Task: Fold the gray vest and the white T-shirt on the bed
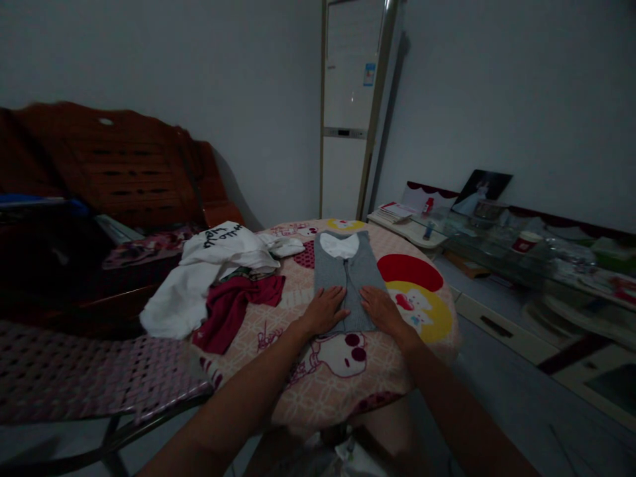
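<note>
A grey cardigan [332, 271] with a white inner neckline lies folded into a narrow rectangle on a round table. My left hand [325, 310] rests flat on its near left part, fingers stretched out. Opposite it, my right hand [382, 309] lies on the near right part, fingers also extended. The cardigan's front seam runs between the two hands. To the left are a white garment [218, 248] with black lettering and a dark red garment [233, 308], both in a loose heap.
A patterned cloth [318, 397] covers the table. A woven chair [99, 371] stands at the left, with a wooden bench [124, 172] behind. On the right, a glass-topped cabinet [477, 301] bears a paper cup [527, 242] and other items. A tall air conditioner [345, 172] stands at the back.
</note>
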Available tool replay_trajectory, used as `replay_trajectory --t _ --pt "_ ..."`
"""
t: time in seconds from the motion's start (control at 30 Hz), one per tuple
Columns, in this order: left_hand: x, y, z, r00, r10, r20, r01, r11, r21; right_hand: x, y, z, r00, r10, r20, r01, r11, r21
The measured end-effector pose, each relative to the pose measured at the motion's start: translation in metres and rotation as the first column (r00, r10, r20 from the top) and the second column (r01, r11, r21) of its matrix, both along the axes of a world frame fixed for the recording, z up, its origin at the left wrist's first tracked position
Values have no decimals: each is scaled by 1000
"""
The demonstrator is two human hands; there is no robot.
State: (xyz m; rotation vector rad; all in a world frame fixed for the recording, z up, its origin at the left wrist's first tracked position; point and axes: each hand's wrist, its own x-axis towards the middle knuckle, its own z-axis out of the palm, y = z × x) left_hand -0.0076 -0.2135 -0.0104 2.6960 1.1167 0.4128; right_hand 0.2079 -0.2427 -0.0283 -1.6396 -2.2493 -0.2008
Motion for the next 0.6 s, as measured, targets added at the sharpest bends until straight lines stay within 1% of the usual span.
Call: replay_trajectory --t 0.13,0.23,0.3,0.47,0.53,0.6 --pt "7 7 1 992 -76 99 75 997 11 1 1 1 1000 -2 -6 2 1000 13" --pt "20 25 3 985 -99 142 98 995 9 2 2 2 1000 15 -23 -15 1000 16" --pt "30 40 7 986 -69 149 68 998 11 1 2 2 999 30 -41 -30 1000 9" --pt "52 72 14 988 91 127 -92 996 -1 0 -2 3 992 11 -129 -8 1000 29" --pt "57 80 15 984 128 126 -126 992 -25 3 -2 7 980 -43 -194 55 997 55" --pt "59 87 15 976 159 149 -152 986 -62 9 2 14 956 -157 -249 176 983 55"
